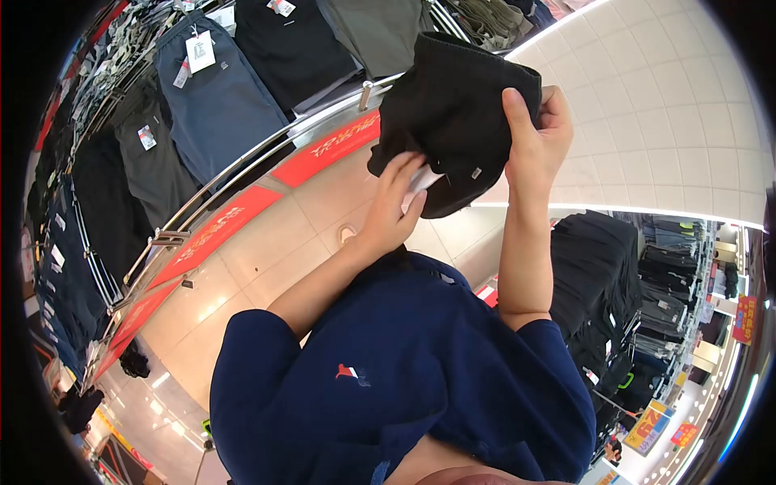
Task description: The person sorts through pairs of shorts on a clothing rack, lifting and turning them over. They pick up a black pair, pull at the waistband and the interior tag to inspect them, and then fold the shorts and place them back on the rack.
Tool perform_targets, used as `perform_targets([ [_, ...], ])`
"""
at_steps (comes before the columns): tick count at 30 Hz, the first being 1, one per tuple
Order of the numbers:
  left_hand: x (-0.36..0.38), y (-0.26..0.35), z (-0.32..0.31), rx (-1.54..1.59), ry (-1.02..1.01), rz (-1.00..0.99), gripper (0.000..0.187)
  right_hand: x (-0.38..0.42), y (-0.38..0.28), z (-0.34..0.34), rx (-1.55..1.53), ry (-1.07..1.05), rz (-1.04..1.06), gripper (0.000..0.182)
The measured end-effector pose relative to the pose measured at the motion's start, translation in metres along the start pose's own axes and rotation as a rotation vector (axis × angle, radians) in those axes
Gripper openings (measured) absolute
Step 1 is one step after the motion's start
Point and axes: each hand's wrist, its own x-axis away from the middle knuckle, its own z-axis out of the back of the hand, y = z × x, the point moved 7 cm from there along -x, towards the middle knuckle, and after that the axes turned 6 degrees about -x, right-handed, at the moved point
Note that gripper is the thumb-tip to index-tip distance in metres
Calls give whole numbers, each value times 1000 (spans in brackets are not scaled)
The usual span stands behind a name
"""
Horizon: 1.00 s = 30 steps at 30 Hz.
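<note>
Holding, head view: black folded garment (pixel 453 105), raised in front of the chest, above the tiled floor (pixel 267 242). Right hand (pixel 537 133) clamped on its right edge, thumb across the front. Left hand (pixel 396 206) closed with fingertips pinching a white tag (pixel 422 179) at the garment's lower edge. Rack of hanging trousers (pixel 218 97) beyond a chrome rail (pixel 242 166), well apart.
</note>
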Motion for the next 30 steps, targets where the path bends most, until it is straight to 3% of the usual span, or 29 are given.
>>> perform_targets([
  [4, -12, -2, 16, -35, 10, 39, 51, -6, 0, 4, -65, 42, -3, 30],
  [5, -13, -3, 20, -33, 4, 40, 51, -9, 4, 8, -123, 25, 5, 22],
  [7, -11, -7, 34, 38, 70, -36, 51, -12, -2, 2, -280, 54, -60, 15],
  [9, -11, -10, 52, 45, 190, -148, 53, -16, 5, 6, -368, 29, -113, 23],
  [11, -11, -43, 55, 159, 257, -77, 82, -17, 4, 5, -455, 18, -193, 28],
  [12, -14, -56, 53, 301, 216, -32, 91, -19, 5, 5, -396, -35, -222, 36],
  [16, -16, -74, 37, 590, 38, 84, 112, -12, 16, -12, -803, -56, -503, 40],
  [20, -11, -62, 29, 457, -154, 233, 116, 0, 16, -34, -1069, -177, -688, 41],
  [23, -17, -51, 33, 519, -85, 207, 104, -1, 21, -38, -973, -185, -673, 41],
  [27, -33, -49, 53, 714, 29, 388, 58, -9, 40, -31, -790, -189, -605, 40],
  [30, -39, -72, 57, 840, 64, 563, 30, -3, 53, -35, -841, -142, -724, 40],
])
